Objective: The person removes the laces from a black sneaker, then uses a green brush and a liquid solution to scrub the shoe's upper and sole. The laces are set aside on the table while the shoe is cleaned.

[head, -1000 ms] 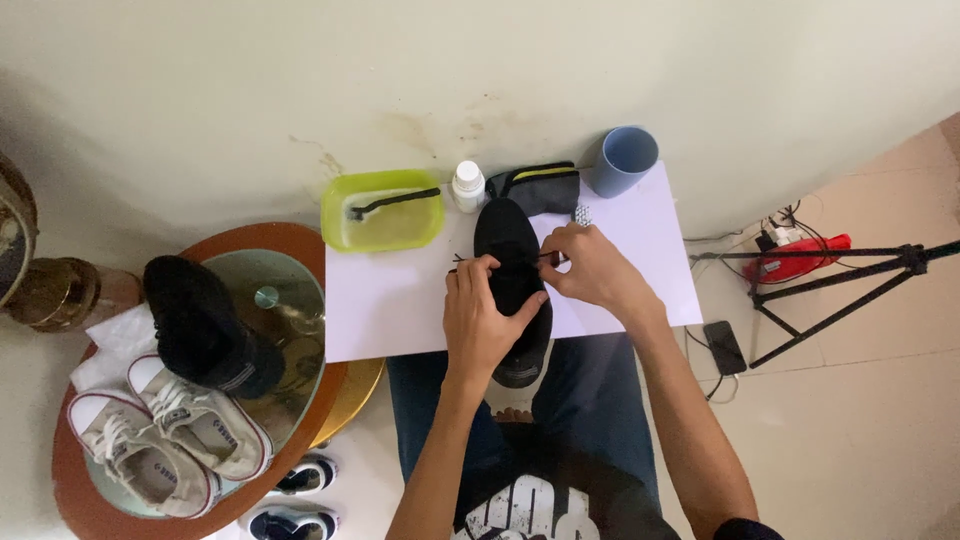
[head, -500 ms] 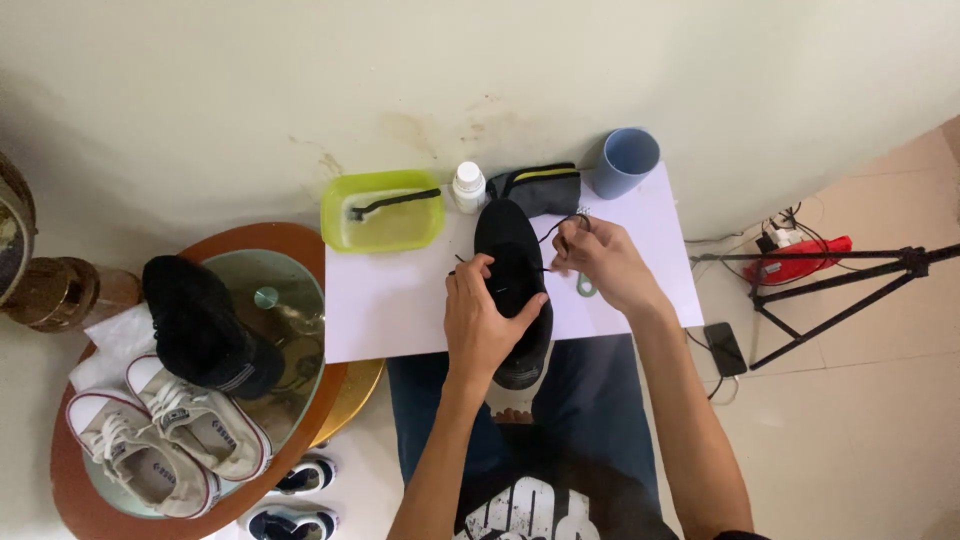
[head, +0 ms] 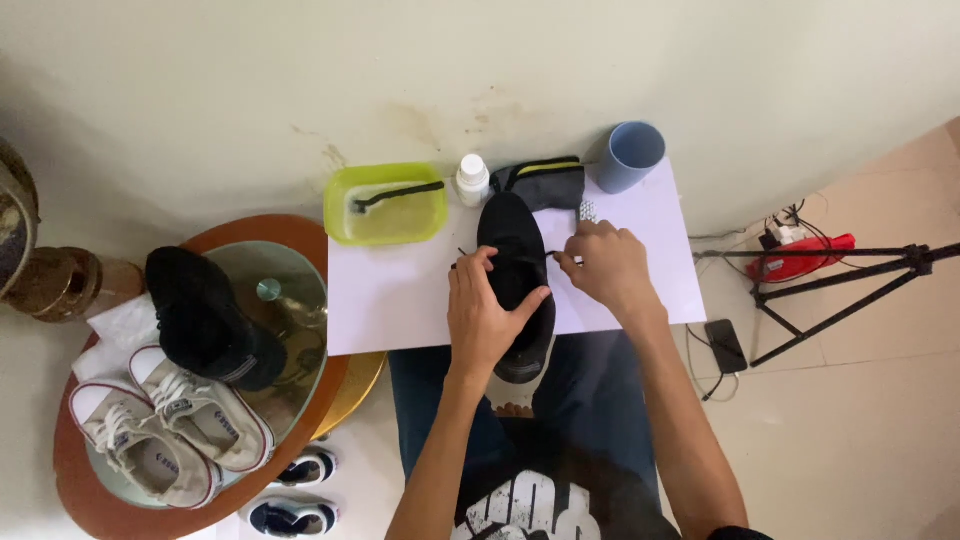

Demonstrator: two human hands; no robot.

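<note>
Gripping the black shoe (head: 516, 280) with your left hand (head: 487, 318), you wrap its fingers over the upper while your right hand (head: 607, 268) pinches a lace end at the shoe's side. The shoe lies lengthwise on the white surface (head: 400, 300), heel toward you. Beyond it stand a small white bottle (head: 472, 179), a green tub (head: 386, 204) holding a brush (head: 397, 195), a dark pouch (head: 545, 183) and a blue cup (head: 630, 156).

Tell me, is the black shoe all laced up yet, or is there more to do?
Not yet. The left hand steadies the black shoe on the white table while the right hand pinches a lace at its side. The brush lies in the green tub, untouched. More shoes wait on the round table.
</note>
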